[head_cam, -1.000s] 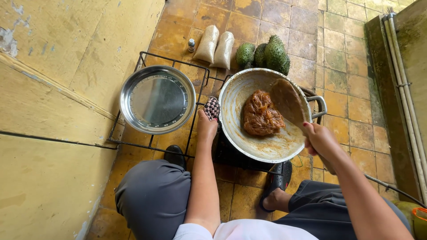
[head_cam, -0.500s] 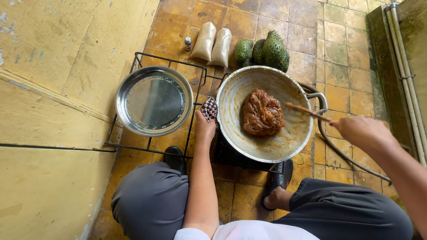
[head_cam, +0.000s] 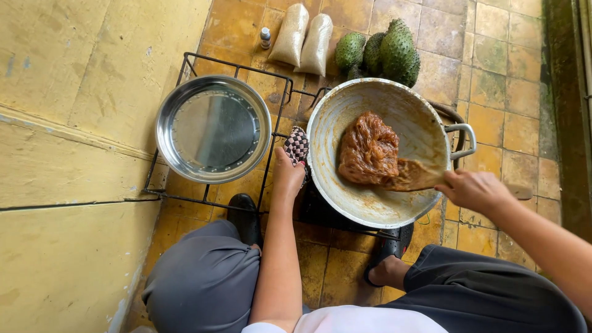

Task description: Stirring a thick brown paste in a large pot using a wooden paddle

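Yellow-ochre tiled floor [head_cam: 493, 55], worn and stained, ran beside a yellow painted wall [head_cam: 68, 111]. On it stood a black wire-frame stand [head_cam: 185, 65] carrying two vessels. The wide, pale metal wok with loop handles [head_cam: 407, 108] sat on the right side, smeared brown inside and holding a thick, glossy brown lump of paste [head_cam: 368, 148] near its middle. On the stand's left side sat a round, shiny steel pan [head_cam: 213, 129]. Behind the wok lay spiky green fruits [head_cam: 385, 52], two pale filled plastic bags [head_cam: 303, 38] and a small bottle [head_cam: 265, 37]. The person squatted close, dark shoes under the stand. The right hand [head_cam: 475, 190] was closed around a wooden spatula [head_cam: 419, 177], its blade against the paste. The left hand [head_cam: 288, 176] pressed a black-and-white checked cloth [head_cam: 297, 144] against the wok's near rim, fingers curled on it.
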